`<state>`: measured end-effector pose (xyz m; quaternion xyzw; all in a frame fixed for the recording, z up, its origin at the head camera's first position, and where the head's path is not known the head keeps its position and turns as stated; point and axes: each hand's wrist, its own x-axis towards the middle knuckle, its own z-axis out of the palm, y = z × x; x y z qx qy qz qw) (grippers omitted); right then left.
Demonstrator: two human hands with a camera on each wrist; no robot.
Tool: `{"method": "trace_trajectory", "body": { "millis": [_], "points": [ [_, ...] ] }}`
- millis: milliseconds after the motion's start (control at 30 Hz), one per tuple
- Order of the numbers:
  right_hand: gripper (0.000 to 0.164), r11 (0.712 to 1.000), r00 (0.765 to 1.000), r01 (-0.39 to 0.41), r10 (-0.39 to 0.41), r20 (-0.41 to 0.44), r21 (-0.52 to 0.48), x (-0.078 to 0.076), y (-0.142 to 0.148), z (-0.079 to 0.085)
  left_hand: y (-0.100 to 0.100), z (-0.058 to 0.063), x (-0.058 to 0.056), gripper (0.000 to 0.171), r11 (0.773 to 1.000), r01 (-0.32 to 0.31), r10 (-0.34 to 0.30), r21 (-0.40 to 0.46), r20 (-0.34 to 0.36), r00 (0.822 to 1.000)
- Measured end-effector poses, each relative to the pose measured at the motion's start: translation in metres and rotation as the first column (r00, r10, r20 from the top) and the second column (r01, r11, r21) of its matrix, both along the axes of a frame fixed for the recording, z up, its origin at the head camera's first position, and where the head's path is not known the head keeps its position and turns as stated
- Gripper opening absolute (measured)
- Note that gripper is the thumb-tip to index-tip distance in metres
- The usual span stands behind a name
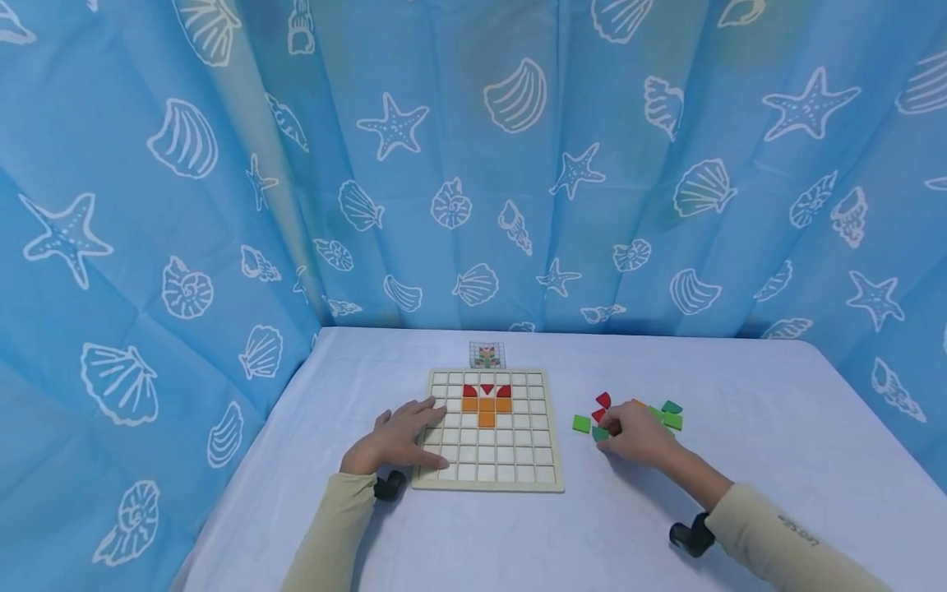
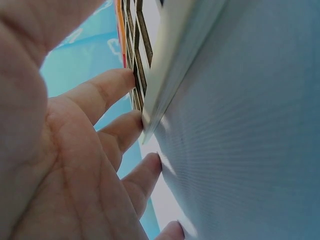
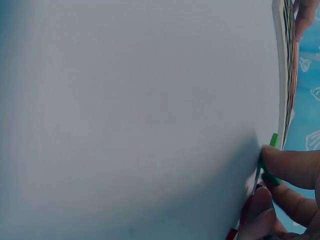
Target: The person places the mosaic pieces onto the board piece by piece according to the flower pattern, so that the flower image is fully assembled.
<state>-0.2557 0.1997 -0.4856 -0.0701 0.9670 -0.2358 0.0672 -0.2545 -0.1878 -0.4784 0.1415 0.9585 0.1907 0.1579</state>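
Observation:
A pale board with a grid of square cells lies on the table. Red tiles and orange tiles sit in its upper middle cells. My left hand rests on the board's left edge, fingers spread; the left wrist view shows fingertips touching the rim. To the right of the board, my right hand pinches a dark green tile between thumb and finger, low over the table. Loose red tiles and a light green square tile lie beside it. The hand partly hides other pieces.
A small pattern card lies just behind the board. More light green tiles and a dark green tile lie beyond the right hand. A white cloth covers the table, and a blue shell-print curtain hangs behind it.

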Motion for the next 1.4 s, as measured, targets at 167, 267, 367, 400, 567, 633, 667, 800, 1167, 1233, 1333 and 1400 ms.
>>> {"method": "trace_trajectory", "body": {
  "millis": [167, 267, 367, 400, 567, 633, 667, 800, 1167, 1233, 1333, 1400],
  "points": [
    [0.015, 0.999, 0.999, 0.03, -0.031, -0.016, -0.035, 0.002, -0.002, -0.003, 0.001, -0.001, -0.001, 0.091, 1.0, 0.0, 0.0, -0.005, 0.002, 1.0],
    [0.013, 0.993, 0.998, 0.061, -0.061, -0.001, -0.103, 0.003, -0.004, 0.0, 0.0, -0.001, -0.001, 0.092, 1.0, 0.003, -0.003, -0.009, -0.006, 1.0],
    [0.016, 0.976, 0.997, 0.077, -0.076, 0.011, -0.203, 0.003, -0.007, 0.006, 0.0, -0.001, -0.001, 0.091, 1.0, 0.0, -0.001, -0.008, -0.01, 1.0],
    [0.02, 0.97, 0.997, 0.079, -0.079, 0.008, -0.232, 0.003, -0.008, 0.007, 0.0, -0.002, -0.002, 0.091, 1.0, -0.001, 0.001, -0.006, -0.009, 1.0],
    [0.028, 0.948, 0.998, 0.06, -0.064, -0.001, -0.313, -0.001, -0.016, 0.01, -0.001, -0.003, -0.002, 0.092, 1.0, 0.0, 0.0, -0.009, -0.007, 1.0],
    [0.022, 0.941, 0.998, 0.065, -0.064, 0.014, -0.333, -0.004, -0.021, 0.008, -0.001, -0.003, -0.002, 0.092, 1.0, 0.001, -0.001, -0.01, -0.007, 1.0],
    [0.018, 0.939, 0.998, 0.069, -0.066, 0.02, -0.337, -0.006, -0.024, 0.007, -0.001, -0.003, -0.002, 0.092, 1.0, 0.001, -0.001, -0.008, -0.006, 1.0],
    [0.011, 0.943, 0.998, 0.067, -0.065, 0.019, -0.325, -0.011, -0.04, 0.007, -0.002, -0.004, -0.002, 0.091, 1.0, -0.005, 0.005, -0.004, -0.007, 1.0],
    [0.014, 0.911, 0.998, 0.066, -0.054, 0.041, -0.407, -0.02, -0.083, 0.009, 0.0, -0.004, -0.004, 0.091, 1.0, 0.002, -0.003, -0.015, -0.008, 1.0],
    [0.014, 0.905, 0.997, 0.062, -0.042, 0.057, -0.421, -0.022, -0.091, 0.009, 0.001, -0.005, -0.004, 0.091, 1.0, -0.002, 0.002, -0.023, -0.01, 1.0],
    [0.014, 0.9, 0.997, 0.063, -0.034, 0.076, -0.432, -0.025, -0.102, 0.009, 0.001, -0.005, -0.004, 0.091, 1.0, -0.005, 0.005, -0.026, -0.01, 1.0],
    [0.013, 0.896, 0.996, 0.061, -0.028, 0.081, -0.44, -0.027, -0.109, 0.008, 0.0, -0.005, -0.004, 0.091, 1.0, -0.007, 0.007, -0.026, -0.01, 1.0]
  ]
}}
